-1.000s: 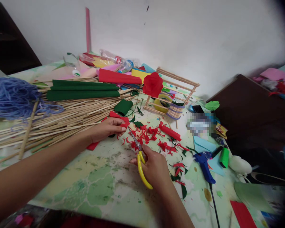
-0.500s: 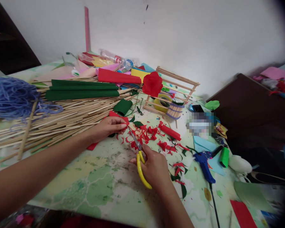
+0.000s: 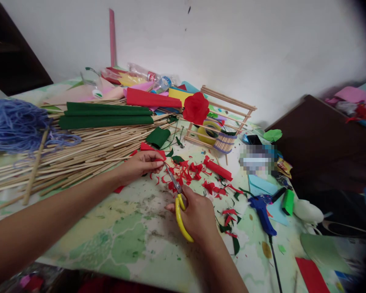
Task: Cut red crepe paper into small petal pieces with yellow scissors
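Note:
My left hand (image 3: 143,166) pinches a small piece of red paper (image 3: 162,155) between thumb and fingers. In my right hand (image 3: 198,209) is a pair of scissors with yellow handles (image 3: 180,219), their blades pointing up and left. The blade tips meet the red paper right beside my left fingertips. Red paper scraps (image 3: 186,173) lie scattered behind and to the right of the blades. A rolled red strip (image 3: 218,169) rests further right. Behind my left hand sits a folded dark green piece (image 3: 158,137).
Thin sticks (image 3: 88,150) and blue yarn (image 3: 15,124) cover the left side. A stick frame (image 3: 228,103) with a red paper flower (image 3: 196,108) stands at the back. On the right lie a blue glue gun (image 3: 264,213) and a green block (image 3: 288,202).
Both hands keep nearly the same place and hold the same things. My left wrist and forearm have shifted very slightly.

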`<state>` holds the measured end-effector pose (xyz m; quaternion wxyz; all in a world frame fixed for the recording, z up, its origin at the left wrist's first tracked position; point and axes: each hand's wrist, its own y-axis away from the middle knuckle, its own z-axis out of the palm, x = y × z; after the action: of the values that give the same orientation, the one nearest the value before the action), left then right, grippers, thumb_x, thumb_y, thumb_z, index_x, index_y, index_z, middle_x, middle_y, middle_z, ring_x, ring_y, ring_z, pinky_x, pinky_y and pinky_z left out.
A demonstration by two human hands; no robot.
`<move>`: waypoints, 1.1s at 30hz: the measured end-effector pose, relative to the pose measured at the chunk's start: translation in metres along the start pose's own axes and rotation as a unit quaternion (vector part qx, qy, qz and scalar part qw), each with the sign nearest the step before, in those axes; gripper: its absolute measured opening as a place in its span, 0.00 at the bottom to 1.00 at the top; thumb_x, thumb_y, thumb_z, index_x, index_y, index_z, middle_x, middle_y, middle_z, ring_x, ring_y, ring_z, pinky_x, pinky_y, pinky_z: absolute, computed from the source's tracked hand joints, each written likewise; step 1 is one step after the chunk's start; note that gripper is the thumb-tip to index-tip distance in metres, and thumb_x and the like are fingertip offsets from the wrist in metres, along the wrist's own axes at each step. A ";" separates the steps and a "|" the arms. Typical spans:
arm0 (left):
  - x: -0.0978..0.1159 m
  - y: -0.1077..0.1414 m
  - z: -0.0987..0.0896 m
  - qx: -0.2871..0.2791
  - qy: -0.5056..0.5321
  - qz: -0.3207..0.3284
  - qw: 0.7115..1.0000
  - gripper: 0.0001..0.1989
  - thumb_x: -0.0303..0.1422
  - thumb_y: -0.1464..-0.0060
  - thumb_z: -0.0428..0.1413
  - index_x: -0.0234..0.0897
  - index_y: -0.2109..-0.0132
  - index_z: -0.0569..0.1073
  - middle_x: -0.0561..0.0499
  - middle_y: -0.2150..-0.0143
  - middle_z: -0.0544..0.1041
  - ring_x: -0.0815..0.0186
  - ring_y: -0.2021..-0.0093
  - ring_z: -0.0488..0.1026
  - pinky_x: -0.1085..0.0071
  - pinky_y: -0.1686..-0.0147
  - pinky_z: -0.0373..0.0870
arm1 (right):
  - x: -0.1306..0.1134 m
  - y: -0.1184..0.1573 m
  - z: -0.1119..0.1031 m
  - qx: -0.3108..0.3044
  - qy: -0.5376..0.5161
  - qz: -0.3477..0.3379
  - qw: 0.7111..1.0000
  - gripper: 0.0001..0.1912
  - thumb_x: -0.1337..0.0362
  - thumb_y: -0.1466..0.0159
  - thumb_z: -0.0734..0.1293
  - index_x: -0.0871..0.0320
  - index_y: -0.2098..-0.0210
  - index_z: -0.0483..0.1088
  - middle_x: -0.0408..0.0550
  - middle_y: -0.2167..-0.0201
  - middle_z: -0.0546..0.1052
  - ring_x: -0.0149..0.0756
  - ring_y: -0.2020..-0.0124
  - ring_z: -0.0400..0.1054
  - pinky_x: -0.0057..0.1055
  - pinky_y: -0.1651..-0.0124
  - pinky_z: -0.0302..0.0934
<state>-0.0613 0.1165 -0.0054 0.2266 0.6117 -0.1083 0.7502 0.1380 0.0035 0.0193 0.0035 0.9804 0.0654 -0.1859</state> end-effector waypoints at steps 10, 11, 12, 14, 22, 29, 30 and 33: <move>-0.001 0.004 0.006 -0.006 0.052 -0.040 0.998 0.09 0.34 0.56 0.64 0.34 0.70 0.73 0.54 0.76 0.74 0.73 0.76 0.68 0.78 0.75 0.63 | 0.001 -0.001 0.001 -0.003 0.006 -0.006 1.000 0.21 0.42 0.41 0.62 0.54 0.65 0.66 0.41 0.78 0.75 0.34 0.76 0.69 0.26 0.75 0.43; 0.000 0.004 0.007 -0.007 0.063 -0.045 0.997 0.09 0.33 0.56 0.64 0.34 0.70 0.73 0.53 0.76 0.75 0.73 0.76 0.68 0.78 0.75 0.64 | 0.001 0.000 0.001 -0.003 0.006 -0.006 1.000 0.21 0.42 0.41 0.62 0.54 0.65 0.66 0.41 0.78 0.75 0.34 0.76 0.69 0.26 0.75 0.42; 0.000 0.004 0.008 -0.008 0.074 -0.049 0.996 0.09 0.33 0.56 0.64 0.34 0.70 0.73 0.53 0.76 0.75 0.73 0.76 0.69 0.78 0.74 0.64 | 0.000 0.000 0.002 -0.004 0.005 -0.006 1.000 0.21 0.42 0.41 0.62 0.54 0.65 0.66 0.41 0.78 0.75 0.34 0.76 0.68 0.25 0.75 0.43; 0.001 0.005 0.009 -0.009 0.090 -0.055 0.994 0.09 0.33 0.57 0.64 0.33 0.70 0.73 0.53 0.76 0.75 0.73 0.76 0.69 0.78 0.74 0.65 | 0.000 0.001 0.002 -0.005 0.003 -0.005 1.000 0.20 0.43 0.40 0.61 0.54 0.65 0.66 0.41 0.78 0.75 0.33 0.76 0.68 0.25 0.75 0.43; 0.000 0.006 0.012 0.003 0.015 -0.048 0.999 0.08 0.33 0.54 0.62 0.34 0.67 0.73 0.54 0.76 0.73 0.72 0.76 0.68 0.77 0.76 0.63 | 0.000 -0.001 -0.002 0.009 -0.046 0.025 0.999 0.17 0.47 0.40 0.63 0.54 0.63 0.69 0.40 0.79 0.73 0.31 0.79 0.64 0.25 0.75 0.45; -0.003 0.019 0.028 -0.118 -0.084 -0.070 0.987 0.25 0.32 0.53 0.61 0.38 0.47 0.65 0.57 0.76 0.70 0.71 0.78 0.66 0.77 0.79 0.57 | 0.005 -0.003 0.008 0.043 -0.352 0.070 0.932 0.15 0.56 0.44 0.68 0.54 0.60 0.69 0.39 0.78 0.70 0.30 0.77 0.63 0.24 0.73 0.57; -0.005 0.021 0.031 -0.129 -0.096 -0.072 0.984 0.27 0.32 0.53 0.61 0.39 0.45 0.64 0.58 0.75 0.70 0.71 0.78 0.65 0.77 0.80 0.56 | 0.004 -0.003 0.009 0.039 -0.404 0.074 0.911 0.15 0.57 0.45 0.68 0.55 0.60 0.68 0.39 0.77 0.71 0.30 0.77 0.64 0.24 0.74 0.58; -0.012 0.028 0.036 -0.165 -0.117 -0.068 0.977 0.31 0.32 0.52 0.60 0.42 0.41 0.61 0.56 0.73 0.71 0.70 0.76 0.66 0.77 0.79 0.56 | 0.001 -0.004 0.012 0.037 -0.490 0.082 0.867 0.18 0.59 0.48 0.69 0.56 0.60 0.67 0.40 0.76 0.73 0.30 0.77 0.66 0.24 0.75 0.60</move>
<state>-0.0417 0.0735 -0.0056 0.3605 0.6553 -0.2145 0.6282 0.1340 0.0073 0.0073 0.0140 0.7644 -0.0321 -0.6438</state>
